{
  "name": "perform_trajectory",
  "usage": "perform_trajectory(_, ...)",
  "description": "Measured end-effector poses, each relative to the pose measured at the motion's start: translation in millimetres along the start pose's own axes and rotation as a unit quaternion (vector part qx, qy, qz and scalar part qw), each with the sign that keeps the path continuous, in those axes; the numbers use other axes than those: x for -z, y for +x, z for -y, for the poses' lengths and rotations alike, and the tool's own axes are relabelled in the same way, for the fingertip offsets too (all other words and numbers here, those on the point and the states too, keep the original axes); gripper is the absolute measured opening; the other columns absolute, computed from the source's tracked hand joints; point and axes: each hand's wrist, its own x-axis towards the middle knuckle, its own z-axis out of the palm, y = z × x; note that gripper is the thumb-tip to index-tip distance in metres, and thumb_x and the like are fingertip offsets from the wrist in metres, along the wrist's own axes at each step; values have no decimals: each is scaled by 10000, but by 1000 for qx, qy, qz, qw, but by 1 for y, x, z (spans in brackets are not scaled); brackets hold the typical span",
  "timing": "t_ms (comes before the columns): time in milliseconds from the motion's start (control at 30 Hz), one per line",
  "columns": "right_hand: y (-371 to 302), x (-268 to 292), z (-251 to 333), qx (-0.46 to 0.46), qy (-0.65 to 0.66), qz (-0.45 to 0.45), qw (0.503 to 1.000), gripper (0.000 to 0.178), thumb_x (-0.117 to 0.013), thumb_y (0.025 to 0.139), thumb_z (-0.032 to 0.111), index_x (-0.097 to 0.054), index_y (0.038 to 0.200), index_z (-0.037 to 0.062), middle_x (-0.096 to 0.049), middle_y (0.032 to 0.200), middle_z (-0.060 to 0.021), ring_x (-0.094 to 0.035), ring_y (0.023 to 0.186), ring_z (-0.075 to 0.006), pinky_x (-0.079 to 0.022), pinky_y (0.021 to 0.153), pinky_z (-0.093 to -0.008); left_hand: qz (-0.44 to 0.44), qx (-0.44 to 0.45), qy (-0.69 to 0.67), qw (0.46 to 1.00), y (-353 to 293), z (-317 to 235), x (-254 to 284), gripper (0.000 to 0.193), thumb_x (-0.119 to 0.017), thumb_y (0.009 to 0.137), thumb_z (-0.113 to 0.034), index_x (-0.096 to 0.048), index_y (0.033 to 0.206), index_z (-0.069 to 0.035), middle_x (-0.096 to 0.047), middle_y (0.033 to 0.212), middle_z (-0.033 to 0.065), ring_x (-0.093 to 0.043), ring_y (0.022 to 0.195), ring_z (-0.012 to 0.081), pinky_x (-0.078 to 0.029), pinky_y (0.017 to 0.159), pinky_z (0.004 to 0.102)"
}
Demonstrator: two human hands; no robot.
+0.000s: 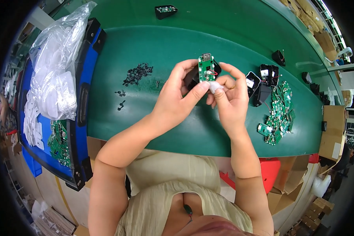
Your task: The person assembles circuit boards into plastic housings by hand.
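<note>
A small green circuit board with a metal socket at its far end stands up out of a black plastic housing. My left hand is closed around the housing's left side, its thumb against the board's near end. Curled in from the right, my right hand has its index finger at the housing's far right side. At its thumb and fingertips is a small soft-looking white piece; whether it is held or covers a finger I cannot tell. A short red wire shows beside the board.
Black screws lie in a pile on the green table. Right of my hands are black housings and a heap of circuit boards. At left, a blue crate holds white parts, boards and a clear plastic bag.
</note>
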Motion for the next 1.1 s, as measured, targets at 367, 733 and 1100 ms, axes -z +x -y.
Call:
perform_trajectory(367,2,9,5,-13,107,-6,994,264,-541,854,-26,-444,1089,45,-555,843,-28,-490,657,-63,-395,547,-190,-36,98,-19,994,5,-3,14,357,-459,905,-58,-390,1254,-26,-501,1178,80,-490,1055,134,-409,904,285)
perform_trajectory(733,7,-2,-10,315,-299,10,901,344,-678,695,-35,-618,1013,79,-567,854,-64,-552,719,-200,-458,586,-279,-44,209,-170,962,3,-5,19,293,-522,898,-98,-458,1178,-41,-562,1037,52,-570,921,127,-487,786,291)
perform_trajectory(1100,6,6,-2,304,-312,-45,899,194,-671,694,-35,-617,869,30,-585,824,-81,-547,755,-227,-451,625,-319,14,127,-164,978,-4,-3,3,305,-426,965,-145,-409,1245,-26,-513,1158,53,-465,1081,114,-380,933,283)
